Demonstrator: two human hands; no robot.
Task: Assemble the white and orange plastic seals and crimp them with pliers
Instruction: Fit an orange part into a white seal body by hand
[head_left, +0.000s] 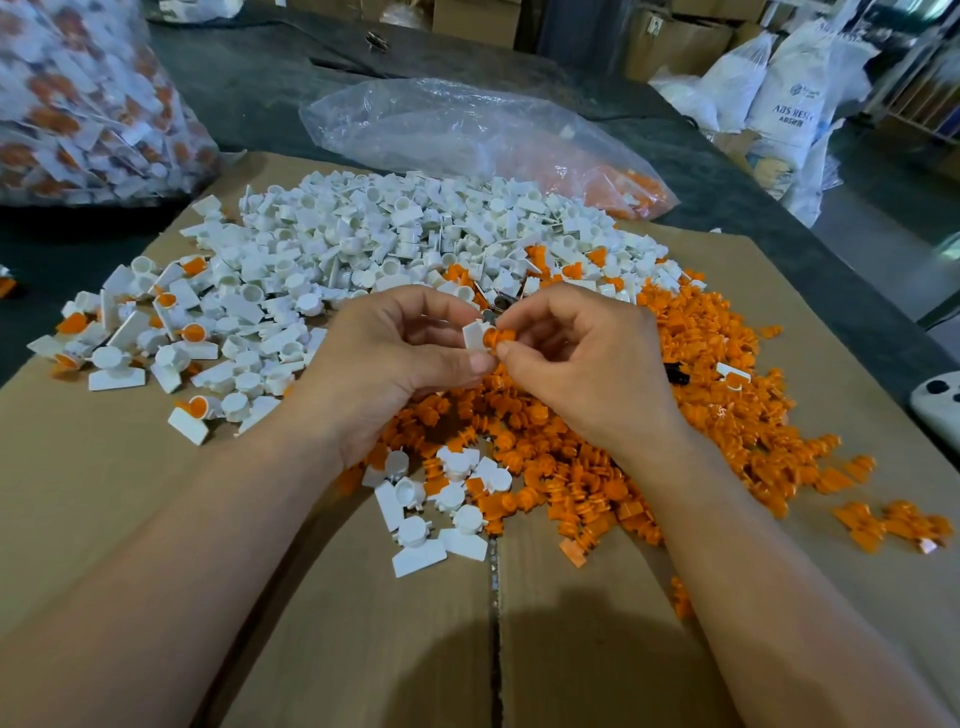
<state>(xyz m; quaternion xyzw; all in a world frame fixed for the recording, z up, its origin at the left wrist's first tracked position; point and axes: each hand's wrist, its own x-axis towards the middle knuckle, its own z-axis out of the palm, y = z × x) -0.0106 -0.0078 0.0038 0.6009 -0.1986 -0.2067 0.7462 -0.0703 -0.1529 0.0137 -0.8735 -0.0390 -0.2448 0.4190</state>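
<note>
assembly step: left hand (410, 353) pinched white seal body (475, 335); right hand (566, 353) pinched orange insert (500, 338) at its cup, above orange pile (597, 467). next, likely: seat insert squarely, then crimp; pliers not clearly seen.

White sack (789, 109), far right: "ABS RESIN" printed in blue; smaller print beneath unreadable.

hands: left hand (410, 358) pinches white seal (475, 335), right hand (571, 358) pinches orange plug (497, 336) touching it | above cardboard (156, 509) | white pile (395, 234) behind hands, orange pile (675, 389) right
</note>
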